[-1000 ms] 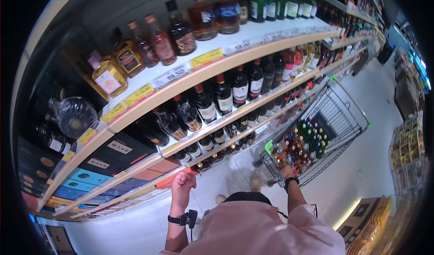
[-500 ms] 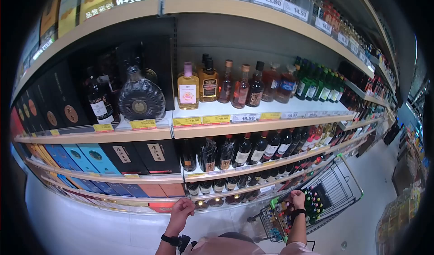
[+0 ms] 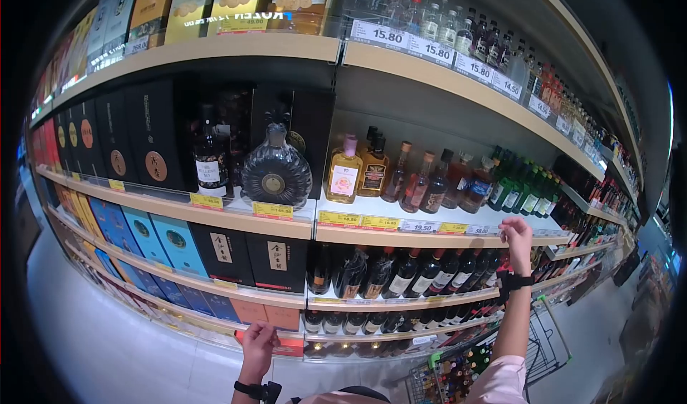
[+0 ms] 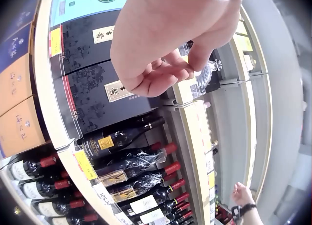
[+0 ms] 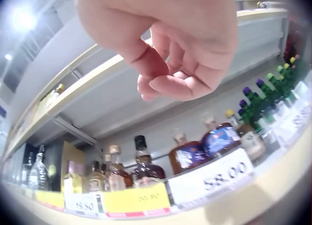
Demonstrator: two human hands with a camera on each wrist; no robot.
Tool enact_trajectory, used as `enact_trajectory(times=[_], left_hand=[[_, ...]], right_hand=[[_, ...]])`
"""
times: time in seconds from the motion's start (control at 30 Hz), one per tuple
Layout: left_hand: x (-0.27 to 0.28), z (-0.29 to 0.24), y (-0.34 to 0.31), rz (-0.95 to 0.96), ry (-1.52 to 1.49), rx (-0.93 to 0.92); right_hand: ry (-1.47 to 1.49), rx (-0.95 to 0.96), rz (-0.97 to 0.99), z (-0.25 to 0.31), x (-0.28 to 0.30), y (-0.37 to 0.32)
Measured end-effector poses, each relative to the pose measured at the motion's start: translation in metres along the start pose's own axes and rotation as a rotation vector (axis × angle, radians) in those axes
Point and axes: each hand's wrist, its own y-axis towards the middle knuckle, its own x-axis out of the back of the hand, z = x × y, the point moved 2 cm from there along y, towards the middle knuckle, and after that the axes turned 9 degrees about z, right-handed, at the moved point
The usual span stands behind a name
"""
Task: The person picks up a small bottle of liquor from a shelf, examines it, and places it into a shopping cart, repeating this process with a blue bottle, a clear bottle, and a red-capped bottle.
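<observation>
My right hand [image 3: 517,238] is raised in front of the edge of the middle shelf [image 3: 444,240], fingers loosely bent and nothing in them. In the right wrist view, squat brown bottles with blue labels [image 5: 222,139] stand behind a 58.00 price tag [image 5: 214,178], below the hand. Green bottles [image 3: 528,193] are to their right. Low on the left, my left hand [image 3: 259,342] hangs with relaxed, curled fingers and holds nothing. Black boxes [image 4: 92,84] and dark wine bottles [image 4: 146,203] appear beneath it in the left wrist view.
A shopping cart [image 3: 549,348] stands at the lower right, with several bottles [image 3: 458,367] in it. Higher up, a shelf edge [image 3: 458,82] juts out under rows of small clear bottles. A large round decanter [image 3: 276,171] and a yellow bottle [image 3: 344,175] sit on the middle shelf.
My right hand has risen from over the cart to the middle shelf's edge. The left hand stays low and empty. The head view has tilted up toward the shelves.
</observation>
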Motion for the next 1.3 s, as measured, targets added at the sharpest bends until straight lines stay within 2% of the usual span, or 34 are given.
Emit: enact_trajectory(times=[0.17,0.23,0.43,0.53,0.63,0.8,1.0,1.2,1.27,1.3], left_hand=[[0.002,0.000,0.006,0.038,-0.033,0.017],[-0.005,0.001,0.007,0.050,-0.043,0.052],[-0.013,0.010,0.007,0.082,0.009,0.054],[-0.009,0.013,0.010,0.082,0.043,0.061],[-0.009,0.008,0.011,0.040,0.001,0.079],[-0.019,-0.011,0.011,0.031,0.039,0.066],[-0.024,-0.015,0.015,0.029,-0.015,0.041],[-0.028,-0.016,0.012,0.047,-0.085,0.028],[-0.018,-0.017,0.013,0.016,-0.104,0.000],[-0.013,-0.019,0.013,0.007,-0.109,-0.014]], right_hand=[[-0.011,0.171,0.148,0.085,-0.048,0.037],[0.001,0.173,0.165,0.113,-0.066,0.041],[-0.049,0.257,0.227,0.164,-0.106,0.060],[-0.353,0.442,0.137,0.194,-0.126,0.076],[-0.568,0.543,0.091,0.236,-0.148,0.094],[-0.743,0.786,0.041,0.298,-0.181,0.147],[-0.955,0.814,-0.010,0.356,-0.219,0.200],[-1.208,0.480,0.099,0.378,-0.259,0.250],[-1.224,0.400,0.081,0.386,-0.271,0.252],[-1.198,0.418,0.031,0.387,-0.275,0.249]])
